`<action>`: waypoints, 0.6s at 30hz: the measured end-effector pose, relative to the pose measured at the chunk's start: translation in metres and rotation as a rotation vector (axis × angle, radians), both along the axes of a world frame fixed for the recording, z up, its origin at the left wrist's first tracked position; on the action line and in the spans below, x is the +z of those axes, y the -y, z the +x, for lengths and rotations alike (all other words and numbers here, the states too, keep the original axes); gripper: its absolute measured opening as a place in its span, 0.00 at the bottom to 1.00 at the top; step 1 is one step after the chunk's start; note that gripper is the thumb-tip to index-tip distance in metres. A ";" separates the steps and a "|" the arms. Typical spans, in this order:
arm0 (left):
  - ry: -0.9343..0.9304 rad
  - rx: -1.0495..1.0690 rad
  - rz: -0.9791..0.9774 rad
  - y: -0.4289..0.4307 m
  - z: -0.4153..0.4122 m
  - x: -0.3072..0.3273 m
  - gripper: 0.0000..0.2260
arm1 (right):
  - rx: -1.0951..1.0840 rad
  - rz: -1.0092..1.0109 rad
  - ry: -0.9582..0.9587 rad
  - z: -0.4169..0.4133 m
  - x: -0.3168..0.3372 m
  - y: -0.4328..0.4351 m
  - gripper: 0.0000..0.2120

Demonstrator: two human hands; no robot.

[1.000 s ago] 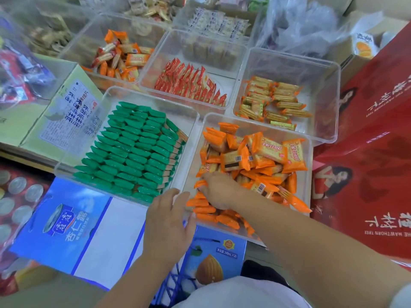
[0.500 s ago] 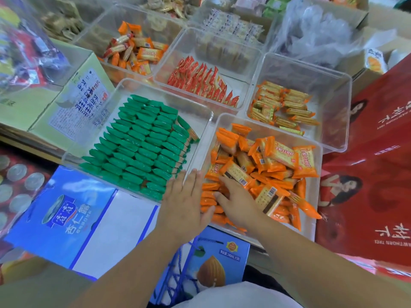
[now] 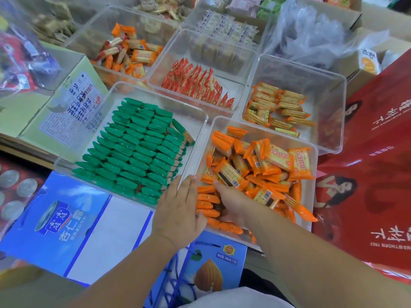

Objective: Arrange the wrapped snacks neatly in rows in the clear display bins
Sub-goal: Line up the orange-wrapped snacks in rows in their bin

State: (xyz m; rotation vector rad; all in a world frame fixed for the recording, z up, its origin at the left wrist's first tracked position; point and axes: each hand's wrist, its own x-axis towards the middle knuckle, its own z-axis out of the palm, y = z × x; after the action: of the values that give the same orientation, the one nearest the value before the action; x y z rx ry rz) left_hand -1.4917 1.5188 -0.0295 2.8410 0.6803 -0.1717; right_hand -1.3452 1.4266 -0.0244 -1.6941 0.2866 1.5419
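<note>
A clear bin [image 3: 262, 130] at front right holds orange wrapped snacks [image 3: 273, 161], loose in a heap at the back and right, with a short upright row [image 3: 208, 198] along its left wall. My left hand [image 3: 180, 210] lies flat against the outside of that left wall, fingers together and extended. My right hand [image 3: 231, 201] is inside the bin, fingers pressed down among the orange packets beside the row; whether it grips any is hidden. To the left, a clear bin [image 3: 66, 152] holds green wrapped snacks [image 3: 138, 150] in tidy rows.
Behind stand clear bins of red packets [image 3: 198, 85], gold-orange bars [image 3: 275, 110] and mixed orange snacks [image 3: 126, 52]. Red gift boxes [image 3: 373, 174] flank the right. Blue drink cartons [image 3: 73, 221] lie under the front bins, a green carton [image 3: 64, 107] at left, a plastic bag [image 3: 311, 34] far back.
My left hand slid forward from the bin's front corner up along its left wall. My right hand drew back toward the front left of the bin, next to the orange row.
</note>
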 end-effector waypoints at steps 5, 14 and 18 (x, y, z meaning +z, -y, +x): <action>-0.011 -0.001 0.006 0.000 0.000 0.001 0.38 | -0.086 -0.007 -0.028 -0.004 0.006 -0.012 0.19; -0.032 0.029 -0.015 0.001 0.001 0.000 0.38 | -0.251 0.084 -0.074 -0.023 -0.010 -0.008 0.19; -0.044 0.041 -0.030 0.001 0.001 0.003 0.37 | -0.131 0.126 -0.070 -0.013 -0.012 -0.004 0.22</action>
State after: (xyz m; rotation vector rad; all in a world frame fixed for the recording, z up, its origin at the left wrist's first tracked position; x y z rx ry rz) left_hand -1.4909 1.5176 -0.0262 2.8002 0.7389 -0.2368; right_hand -1.3585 1.4309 -0.0368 -1.4966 0.3233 1.4923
